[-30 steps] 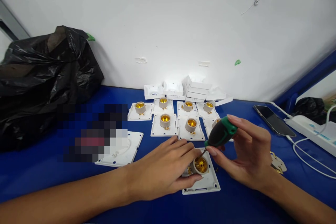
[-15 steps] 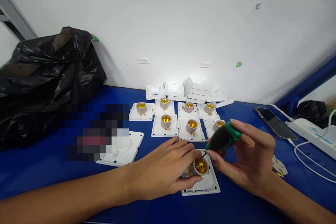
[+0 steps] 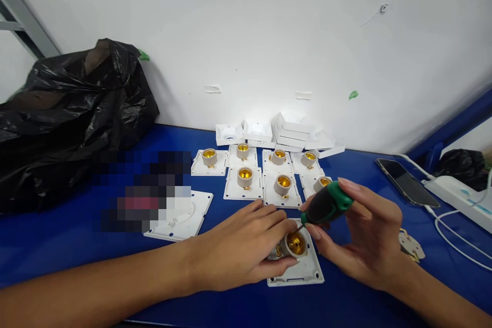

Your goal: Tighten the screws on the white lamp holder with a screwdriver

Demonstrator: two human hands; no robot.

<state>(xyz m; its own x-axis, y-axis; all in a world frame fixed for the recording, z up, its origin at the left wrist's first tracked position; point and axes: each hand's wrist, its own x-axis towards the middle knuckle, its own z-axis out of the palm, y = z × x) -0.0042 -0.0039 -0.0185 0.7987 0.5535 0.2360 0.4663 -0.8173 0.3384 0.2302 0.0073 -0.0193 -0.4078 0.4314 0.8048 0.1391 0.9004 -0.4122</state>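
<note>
**Mia:** What is low in the middle of the frame?

**Ben:** A square white plastic plate with a round cream lamp socket, gold inside (image 3: pixel 295 244). It lies flat on the blue table top (image 3: pixel 69 256). I think it is light and hard. It could slide on the smooth table if nobody held it.

**Mia:** Who holds it?

**Ben:** The left hand (image 3: pixel 240 251) is curled around the socket, with thumb and fingers pressing its sides. That looks like a good place to hold, because the round part stands up and fits in the fingers.

**Mia:** And the other hand?

**Ben:** The right hand (image 3: pixel 365 238) is closed on a short screwdriver with a fat black and green handle (image 3: pixel 326 204). Its thin metal tip points down at the top edge of the socket. The handle looks grippy, not slippery. I think the little gold parts are thin and could bend, so soft pushes are best.

**Mia:** What else is on the table?

**Ben:** Just behind the hands is a group of more white plates with gold sockets (image 3: pixel 265 171). Behind those, by the white wall (image 3: pixel 269 36), sits a small heap of white plastic boxes (image 3: pixel 284 133). A flat white cover plate (image 3: pixel 180 215) lies left of the hands. A big black plastic bag (image 3: pixel 65 113) fills the left side. At the right are a dark phone (image 3: pixel 407 188), a white power strip with a white cable (image 3: pixel 461 200), and a small part with gold bits (image 3: pixel 411 243) near the right wrist.
</note>
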